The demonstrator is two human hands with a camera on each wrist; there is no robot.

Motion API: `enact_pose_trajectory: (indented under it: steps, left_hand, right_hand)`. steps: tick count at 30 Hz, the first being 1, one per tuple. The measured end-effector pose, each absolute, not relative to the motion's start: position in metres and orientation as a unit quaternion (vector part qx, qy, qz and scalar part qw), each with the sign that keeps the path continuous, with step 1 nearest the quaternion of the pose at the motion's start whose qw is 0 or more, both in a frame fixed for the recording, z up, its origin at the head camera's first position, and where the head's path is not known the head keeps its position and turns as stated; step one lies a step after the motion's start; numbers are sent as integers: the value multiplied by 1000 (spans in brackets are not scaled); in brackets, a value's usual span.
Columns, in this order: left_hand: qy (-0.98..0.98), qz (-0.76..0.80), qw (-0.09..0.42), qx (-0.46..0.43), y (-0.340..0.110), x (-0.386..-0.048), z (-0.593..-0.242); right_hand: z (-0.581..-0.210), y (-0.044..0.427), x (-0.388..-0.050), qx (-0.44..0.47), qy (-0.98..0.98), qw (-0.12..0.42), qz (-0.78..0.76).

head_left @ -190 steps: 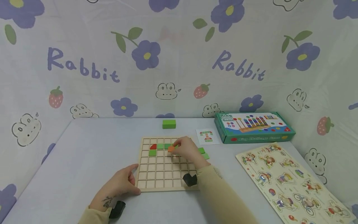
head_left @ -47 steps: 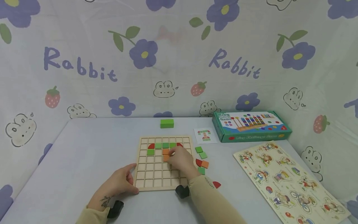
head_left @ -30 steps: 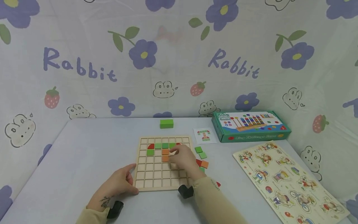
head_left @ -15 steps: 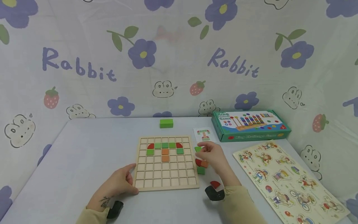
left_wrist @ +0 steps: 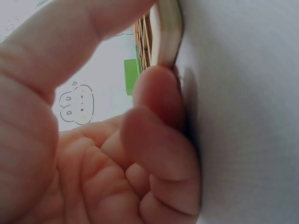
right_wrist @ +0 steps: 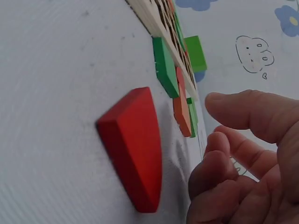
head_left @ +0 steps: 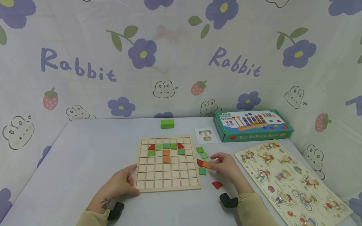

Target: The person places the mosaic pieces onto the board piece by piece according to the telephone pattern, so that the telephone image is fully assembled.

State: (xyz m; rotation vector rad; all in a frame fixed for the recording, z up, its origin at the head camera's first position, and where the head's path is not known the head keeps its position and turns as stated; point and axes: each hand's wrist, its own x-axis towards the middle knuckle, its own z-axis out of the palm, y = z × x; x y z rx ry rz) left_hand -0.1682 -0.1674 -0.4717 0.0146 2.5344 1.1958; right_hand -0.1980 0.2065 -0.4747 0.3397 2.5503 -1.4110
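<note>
A wooden grid board (head_left: pixel 158 175) lies on the table, with red, green and orange tiles in its upper cells. My left hand (head_left: pixel 120 183) rests against the board's left edge and near corner, thumb and index finger spread; its other fingers are bent in the left wrist view. Right of the board, my right hand (head_left: pixel 227 168) is beside a loose orange tile (head_left: pixel 206 164), fingertips close to its right end. A gap shows between thumb (right_wrist: pixel 229 108) and fingers in the right wrist view, with nothing held. Against the orange tile lies a red quarter-round tile (head_left: pixel 200 162).
Two light green tiles (head_left: pixel 204 155), a darker green tile (head_left: pixel 202 171) and another red quarter-round (head_left: pixel 217 185) lie right of the board. Behind are a pattern card (head_left: pixel 214 139), a green block (head_left: pixel 167 124) and a game box (head_left: pixel 254 133). A picture puzzle board (head_left: pixel 282 166) lies far right.
My right hand has left the board and moved right, then nearer, to the loose orange tile. A green tile now sits below the right red quarter-round on the board. My left hand stays put.
</note>
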Motion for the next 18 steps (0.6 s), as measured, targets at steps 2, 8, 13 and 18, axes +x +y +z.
enact_pose_trajectory:
  steps: [2,8,13,18]
  left_hand:
    - [891,421,169,4,-167,-168,-472]
    - [892,419,168,7,-167,-168,-472]
    - [892,421,166,9,-168,-168,-472]
    - [891,422,164,13,-168,-168,-474]
  right_hand:
    - [-477,206,-198,119,871,110,-464]
    - [-476,201,-198,125,884,112,-435]
    - [-474,196,-198,128,899,112,-404]
    - [-475,194,-199,128,909,114,-380]
